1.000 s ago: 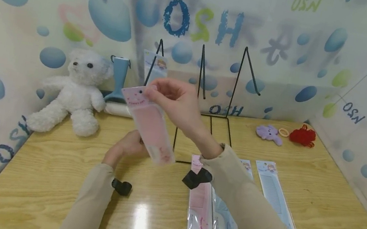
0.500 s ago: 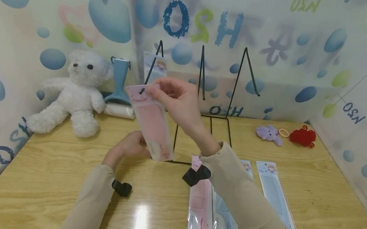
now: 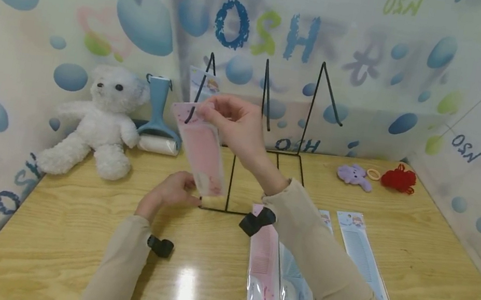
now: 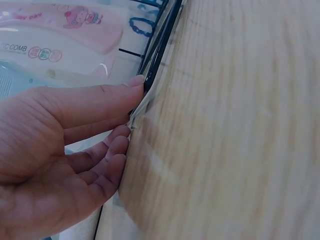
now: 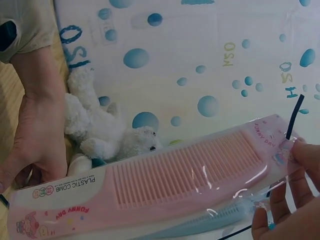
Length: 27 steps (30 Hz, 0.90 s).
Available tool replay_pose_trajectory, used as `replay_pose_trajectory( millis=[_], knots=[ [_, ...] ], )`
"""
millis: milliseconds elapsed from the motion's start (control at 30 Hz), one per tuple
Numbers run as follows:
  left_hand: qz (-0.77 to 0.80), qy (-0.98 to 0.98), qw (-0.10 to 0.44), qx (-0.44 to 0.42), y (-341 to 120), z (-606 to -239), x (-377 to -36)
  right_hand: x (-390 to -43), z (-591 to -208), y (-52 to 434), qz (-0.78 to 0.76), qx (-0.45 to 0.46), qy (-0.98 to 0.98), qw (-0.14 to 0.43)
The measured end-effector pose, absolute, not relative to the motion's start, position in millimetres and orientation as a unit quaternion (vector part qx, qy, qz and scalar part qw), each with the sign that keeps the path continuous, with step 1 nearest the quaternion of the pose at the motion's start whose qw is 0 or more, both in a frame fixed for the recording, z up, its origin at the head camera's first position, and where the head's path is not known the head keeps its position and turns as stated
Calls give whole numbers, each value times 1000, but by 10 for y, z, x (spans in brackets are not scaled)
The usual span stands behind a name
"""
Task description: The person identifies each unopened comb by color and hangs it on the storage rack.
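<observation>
Pink comb (image 3: 202, 157), in its clear sleeve, hangs tilted in front of the black rack (image 3: 229, 185), the rack's left prong poking through the card header. The right hand (image 3: 237, 126) pinches that header between thumb and fingers. The left hand (image 3: 171, 191) grips the rack's base bar, lower down and apart from the right. A blue comb (image 3: 204, 83) hangs farther back on the same prong. On the worktop (image 3: 64, 248), a pink pack (image 3: 262, 274) lies beside blue packs (image 3: 364, 261). Left stand a white bear (image 3: 103, 123) and blue roller (image 3: 157, 110).
</observation>
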<state>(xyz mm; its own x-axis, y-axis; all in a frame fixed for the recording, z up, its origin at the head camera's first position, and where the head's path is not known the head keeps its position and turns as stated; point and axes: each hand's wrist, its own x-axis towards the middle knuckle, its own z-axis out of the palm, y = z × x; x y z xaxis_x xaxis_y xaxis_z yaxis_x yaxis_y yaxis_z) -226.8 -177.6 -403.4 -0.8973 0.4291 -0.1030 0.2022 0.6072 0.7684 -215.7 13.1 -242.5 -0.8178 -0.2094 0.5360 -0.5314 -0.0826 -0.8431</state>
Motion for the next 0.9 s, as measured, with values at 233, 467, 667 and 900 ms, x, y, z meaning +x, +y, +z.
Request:
replay_pose_trajectory(
  millis=[233,467,667,900],
  knots=[
    [398,888,135,184,-1782,-4045,-2267,-2221,-2409,134,681,277,-668,113],
    [390,894,144,169,-1778,-4033,-2267,-2282,-2411,124,689,252,-671,104],
    [390,896,142,159,-1776,-4028,-2257,-2366,-2441,112,702,249,-660,96],
    [389,896,141,161,-1776,-4039,-2266,-2422,-2446,109,698,243,-664,108]
  ],
)
